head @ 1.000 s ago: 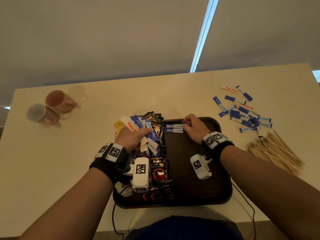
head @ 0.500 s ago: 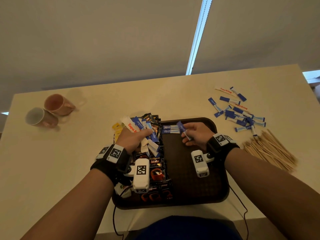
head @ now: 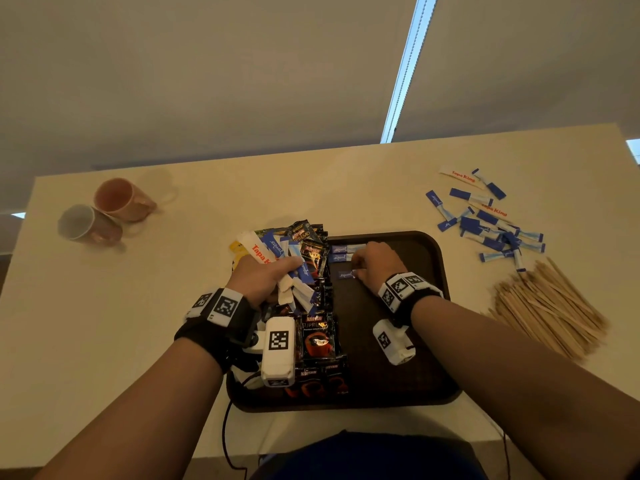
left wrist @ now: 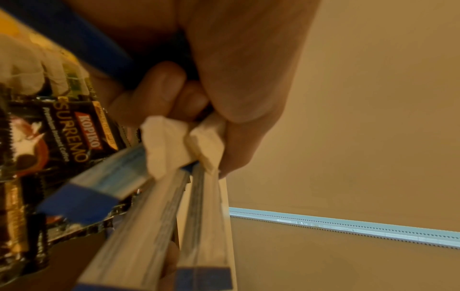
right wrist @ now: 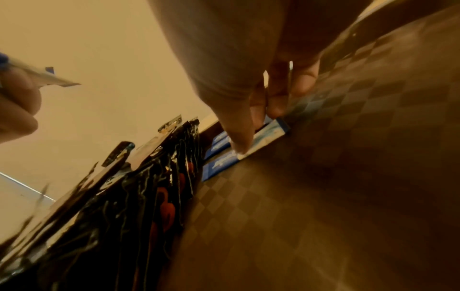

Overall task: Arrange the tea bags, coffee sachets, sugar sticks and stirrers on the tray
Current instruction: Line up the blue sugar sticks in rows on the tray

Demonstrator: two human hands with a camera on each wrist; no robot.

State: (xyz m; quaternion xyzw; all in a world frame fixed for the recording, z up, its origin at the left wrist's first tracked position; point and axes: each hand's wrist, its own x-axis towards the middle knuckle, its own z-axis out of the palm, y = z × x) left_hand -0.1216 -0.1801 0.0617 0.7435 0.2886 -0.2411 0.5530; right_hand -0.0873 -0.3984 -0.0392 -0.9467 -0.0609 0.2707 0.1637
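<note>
My right hand is pinching a flat blue sugar stick onto the checker-textured tray; my left hand is clenching a fanned paper stick bundle.

right hand fingertips on sugar stick, brown tray

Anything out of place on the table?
Yes: the two mugs at the far left lie tipped on their sides. Loose sugar sticks lie scattered off the tray, far right.
</note>
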